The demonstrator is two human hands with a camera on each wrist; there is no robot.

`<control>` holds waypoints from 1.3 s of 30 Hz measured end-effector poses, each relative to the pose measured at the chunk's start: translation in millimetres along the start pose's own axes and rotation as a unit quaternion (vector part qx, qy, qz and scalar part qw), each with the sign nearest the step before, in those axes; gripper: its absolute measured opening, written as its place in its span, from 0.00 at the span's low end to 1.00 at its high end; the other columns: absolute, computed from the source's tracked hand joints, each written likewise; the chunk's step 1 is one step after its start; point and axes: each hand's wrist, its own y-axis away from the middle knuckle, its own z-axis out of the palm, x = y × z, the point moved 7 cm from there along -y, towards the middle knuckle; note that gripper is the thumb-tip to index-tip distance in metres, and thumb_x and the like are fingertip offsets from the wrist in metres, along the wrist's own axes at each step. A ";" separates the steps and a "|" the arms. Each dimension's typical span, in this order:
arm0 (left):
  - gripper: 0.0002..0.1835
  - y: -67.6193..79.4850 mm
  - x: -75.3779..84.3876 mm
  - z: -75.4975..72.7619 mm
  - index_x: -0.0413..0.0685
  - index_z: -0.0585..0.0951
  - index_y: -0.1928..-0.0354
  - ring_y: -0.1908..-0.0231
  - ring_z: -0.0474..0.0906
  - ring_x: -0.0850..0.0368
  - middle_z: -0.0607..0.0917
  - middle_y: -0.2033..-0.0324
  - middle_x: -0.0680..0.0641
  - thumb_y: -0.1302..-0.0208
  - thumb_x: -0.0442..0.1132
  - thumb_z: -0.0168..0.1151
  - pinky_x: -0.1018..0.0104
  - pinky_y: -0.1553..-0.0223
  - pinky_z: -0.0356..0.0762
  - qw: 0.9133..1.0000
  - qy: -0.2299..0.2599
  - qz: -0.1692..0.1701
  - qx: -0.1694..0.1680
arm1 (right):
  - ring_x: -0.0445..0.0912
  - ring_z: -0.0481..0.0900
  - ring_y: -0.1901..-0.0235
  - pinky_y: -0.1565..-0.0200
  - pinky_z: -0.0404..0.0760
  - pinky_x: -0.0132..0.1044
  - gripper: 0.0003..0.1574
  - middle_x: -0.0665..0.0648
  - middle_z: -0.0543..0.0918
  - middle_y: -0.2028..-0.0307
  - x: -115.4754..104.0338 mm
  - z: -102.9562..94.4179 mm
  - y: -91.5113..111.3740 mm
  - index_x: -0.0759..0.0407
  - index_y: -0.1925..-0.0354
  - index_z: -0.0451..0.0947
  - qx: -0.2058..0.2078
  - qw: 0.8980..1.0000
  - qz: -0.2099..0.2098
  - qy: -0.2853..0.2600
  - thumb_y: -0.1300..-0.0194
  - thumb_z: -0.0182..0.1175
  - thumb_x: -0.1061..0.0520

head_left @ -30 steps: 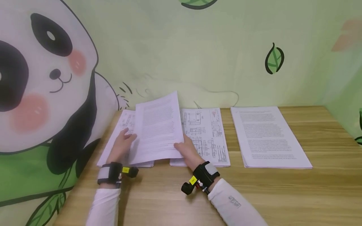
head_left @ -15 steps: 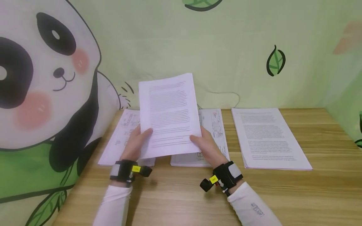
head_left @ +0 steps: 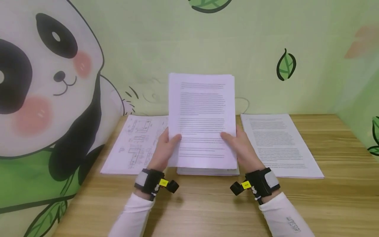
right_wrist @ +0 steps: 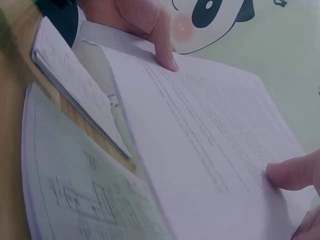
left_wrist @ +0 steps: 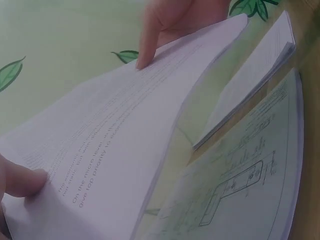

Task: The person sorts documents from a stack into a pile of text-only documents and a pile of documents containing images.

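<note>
In the centre of the head view, a bundle of printed pages [head_left: 202,112] is raised, text side showing. The left hand [head_left: 162,149] grips its lower left edge and the right hand [head_left: 245,151] its lower right, each thumb on the front, the other fingers mostly hidden behind. Apart beneath it, a middle stack of drawings [left_wrist: 245,170] lies on the wooden surface [head_left: 204,207]. Another drawing stack [head_left: 130,148] lies left of centre, a text stack [head_left: 281,144] toward the right.

White sheets [head_left: 202,115] bear dark rows of text.
</note>
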 end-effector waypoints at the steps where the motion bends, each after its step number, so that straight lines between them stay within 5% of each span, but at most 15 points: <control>1: 0.23 -0.8 0.7 5.7 0.62 0.65 0.35 0.49 0.76 0.50 0.79 0.46 0.46 0.32 0.41 0.50 0.52 0.44 0.70 1.000 0.003 0.005 -0.003 | 0.51 0.71 0.43 0.42 0.68 0.45 0.35 0.58 0.71 0.40 -1.4 -4.2 2.1 0.49 0.31 0.52 0.006 1.000 -0.006 0.001 0.33 0.52 0.57; 9: 0.21 -5.3 3.2 39.3 0.54 0.68 0.38 0.47 0.74 0.51 0.79 0.48 0.44 0.32 0.38 0.49 0.49 0.40 0.68 1.000 0.014 0.007 0.002 | 0.55 0.71 0.45 0.46 0.70 0.45 0.38 0.62 0.70 0.41 -3.3 -31.7 11.3 0.53 0.32 0.53 0.026 0.998 -0.030 0.058 0.36 0.55 0.59; 14: 0.18 -8.2 1.8 58.9 0.55 0.70 0.41 0.54 0.77 0.52 0.81 0.53 0.46 0.32 0.39 0.49 0.55 0.48 0.73 1.000 0.007 -0.008 0.003 | 0.55 0.73 0.46 0.49 0.72 0.41 0.35 0.63 0.72 0.41 -0.3 -52.3 12.6 0.54 0.31 0.54 0.032 0.994 -0.020 0.104 0.34 0.52 0.58; 22: 0.22 -10.7 1.3 100.2 0.55 0.62 0.35 0.50 0.75 0.55 0.79 0.48 0.48 0.30 0.38 0.44 0.53 0.41 0.68 0.998 -0.020 -0.018 -0.060 | 0.52 0.77 0.51 0.60 0.76 0.35 0.33 0.66 0.75 0.42 -4.7 -97.9 17.5 0.55 0.31 0.57 0.069 0.983 -0.004 0.167 0.31 0.49 0.52; 29: 0.26 -10.7 -6.7 133.7 0.59 0.61 0.32 0.57 0.80 0.56 0.82 0.52 0.46 0.31 0.40 0.48 0.58 0.55 0.77 0.993 -0.009 -0.054 -0.103 | 0.48 0.78 0.60 0.64 0.72 0.37 0.36 0.68 0.75 0.45 -4.6 -147.8 19.8 0.58 0.32 0.59 0.129 0.966 0.014 0.222 0.33 0.50 0.45; 33: 0.28 -8.6 -13.8 151.9 0.54 0.61 0.31 0.57 0.82 0.57 0.83 0.53 0.48 0.33 0.40 0.50 0.57 0.51 0.80 0.989 -0.008 -0.082 -0.123 | 0.53 0.76 0.57 0.62 0.71 0.40 0.39 0.70 0.73 0.44 0.2 -172.8 20.9 0.60 0.31 0.56 0.125 0.962 0.031 0.241 0.32 0.49 0.43; 39: 0.25 -3.0 -22.7 179.2 0.50 0.67 0.34 0.55 0.82 0.58 0.83 0.50 0.48 0.32 0.43 0.50 0.56 0.47 0.80 0.982 0.012 -0.093 -0.164 | 0.63 0.65 0.45 0.47 0.63 0.58 0.42 0.76 0.66 0.39 12.3 -201.5 24.4 0.66 0.30 0.49 0.123 0.960 0.057 0.243 0.32 0.48 0.45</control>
